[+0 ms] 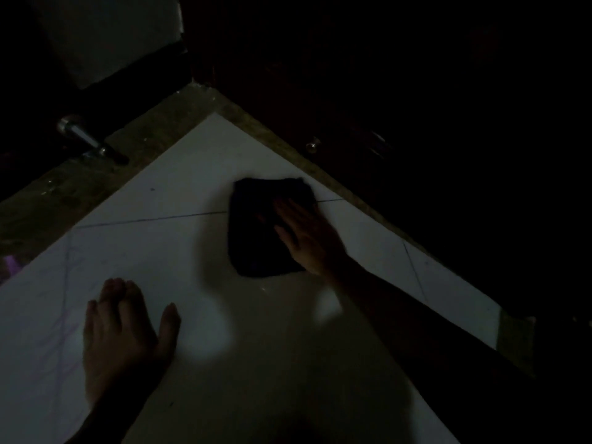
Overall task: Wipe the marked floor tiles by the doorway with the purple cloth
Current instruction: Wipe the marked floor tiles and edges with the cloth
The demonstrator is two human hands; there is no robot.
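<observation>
left hand (123,334) lay flat on near floor tiles (198,174), holding nothing. right hand (307,238) pressed flat on purple cloth (259,225) near far corner; wiping looked mid-way, faint marks left of it remained.

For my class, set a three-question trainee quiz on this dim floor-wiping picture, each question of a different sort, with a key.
1. True or false: the left hand lies flat on the bare floor tiles, away from the cloth.
2. Which hand presses on the cloth? A) left B) right C) both
3. Fill in: a metal ______ sits on the dark border at upper left.

Key: 1 true. 2 B, the right hand. 3 door stopper.
</observation>
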